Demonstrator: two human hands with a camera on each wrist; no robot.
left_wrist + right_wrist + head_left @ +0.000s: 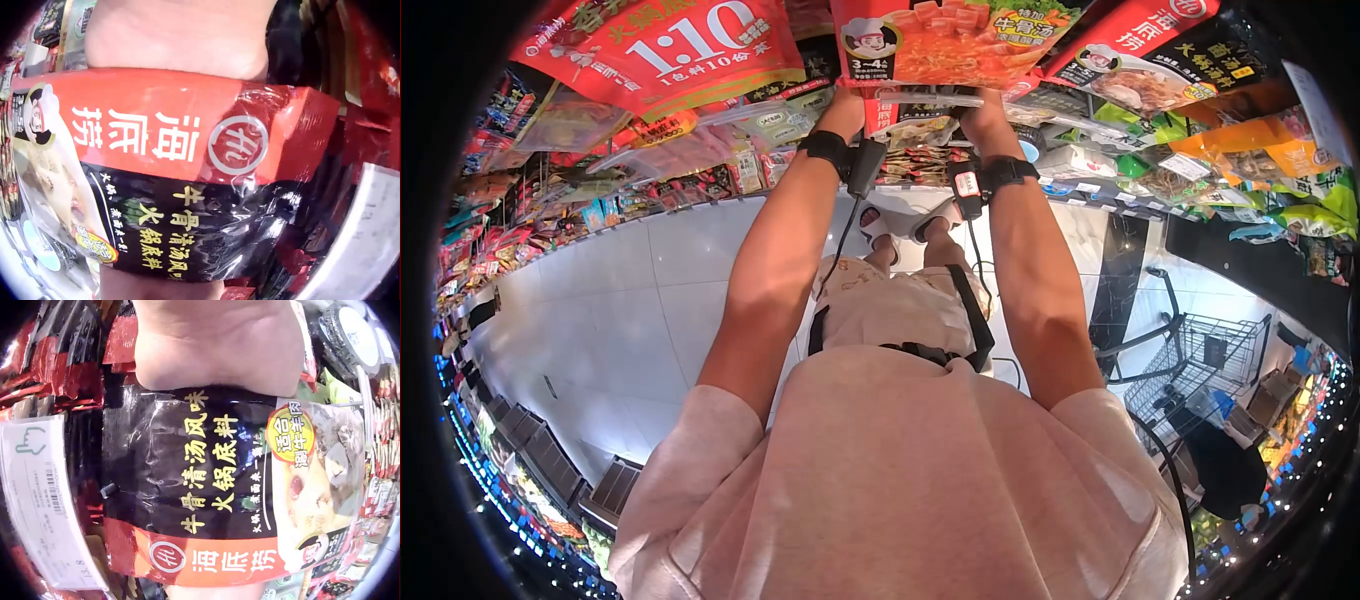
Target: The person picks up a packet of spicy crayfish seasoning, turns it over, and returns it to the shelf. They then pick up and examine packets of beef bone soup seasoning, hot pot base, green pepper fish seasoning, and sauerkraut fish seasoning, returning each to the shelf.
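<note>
A red-and-black packet of hot pot soup base [181,144] is held between both hands, one at each side. The left hand [178,34] grips one side edge in the left wrist view, its fingers hidden. On the opposite side, the right hand [219,344] holds the other edge in the right wrist view, fingers also out of sight. Chinese lettering and a picture of soup show on the packet [231,481]. From the head view, both arms reach forward to the shelf, and only part of the packet [887,112] shows between the hands.
Large red hot pot bags [690,55] and a tomato-coloured packet [950,45] stand close in front, above the hands. Shelves of small packets run left and right. A price tag [53,500] is beside the packet. A shopping cart [1200,350] stands behind on the right.
</note>
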